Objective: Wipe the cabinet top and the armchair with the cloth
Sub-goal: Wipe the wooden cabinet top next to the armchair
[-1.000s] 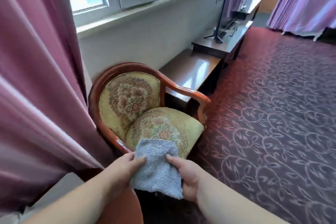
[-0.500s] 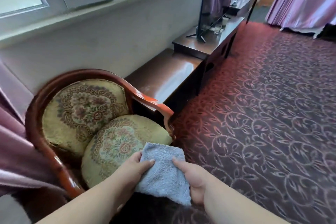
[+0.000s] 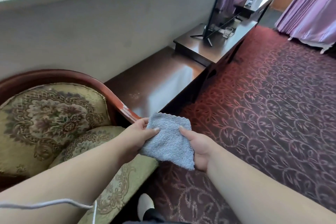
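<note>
A folded grey-blue terry cloth (image 3: 169,140) is stretched between both hands in front of me. My left hand (image 3: 140,135) grips its left edge, thumb on top. My right hand (image 3: 198,149) holds the right edge from below, thumb pressed on the cloth. The cloth hovers above the armchair's right arm and the near corner of the low dark wooden cabinet top (image 3: 160,82), which shows pale specks and window glare. The armchair (image 3: 51,118), with yellow floral upholstery and a reddish wooden frame, fills the lower left under my left forearm.
A higher dark cabinet (image 3: 205,49) beyond carries a flat TV (image 3: 221,5) on thin legs and a glass mug (image 3: 227,32). Patterned dark red carpet (image 3: 263,105) spreads to the right. Purple curtains (image 3: 309,5) hang at the far right. My slippered foot (image 3: 145,203) shows below.
My view has moved forward and to the right, so the armchair slid left and the cabinet top came closer. Both hands kept hold of the cloth and carried it toward the cabinet corner.
</note>
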